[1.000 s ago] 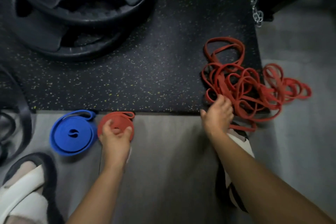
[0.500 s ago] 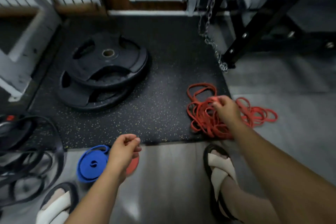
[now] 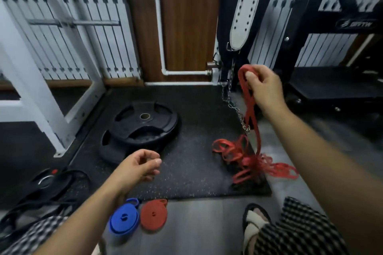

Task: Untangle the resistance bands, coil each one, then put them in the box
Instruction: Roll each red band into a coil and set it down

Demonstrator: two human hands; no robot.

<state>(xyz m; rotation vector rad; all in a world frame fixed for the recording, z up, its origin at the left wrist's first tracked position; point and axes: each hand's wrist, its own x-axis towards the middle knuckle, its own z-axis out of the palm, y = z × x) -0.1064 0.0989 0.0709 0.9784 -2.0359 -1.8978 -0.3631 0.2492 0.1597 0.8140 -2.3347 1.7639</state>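
2 coils, blue (image 3: 124, 222) and red (image 3: 153, 217), lie finished on the floor. The right hand (image 3: 264, 87) pinches a red band (image 3: 251, 118) raised from the tangle (image 3: 246, 159); the left hand (image 3: 138, 166) hangs loosely curled, apparently empty. Next: free that strand. No box shows.

Two stacked black weight plates (image 3: 143, 128) lie on a speckled rubber mat (image 3: 190, 174). A steel chain (image 3: 236, 107) hangs right of the plates. Behind the chain hangs a white lifting belt (image 3: 244, 10).

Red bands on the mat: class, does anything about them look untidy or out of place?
Yes. The red bands lie knotted in a heap at the edge of the black mat, spilling onto the grey floor. The right hand lifts one strand, still snagged. The red coil and blue coil look neat.
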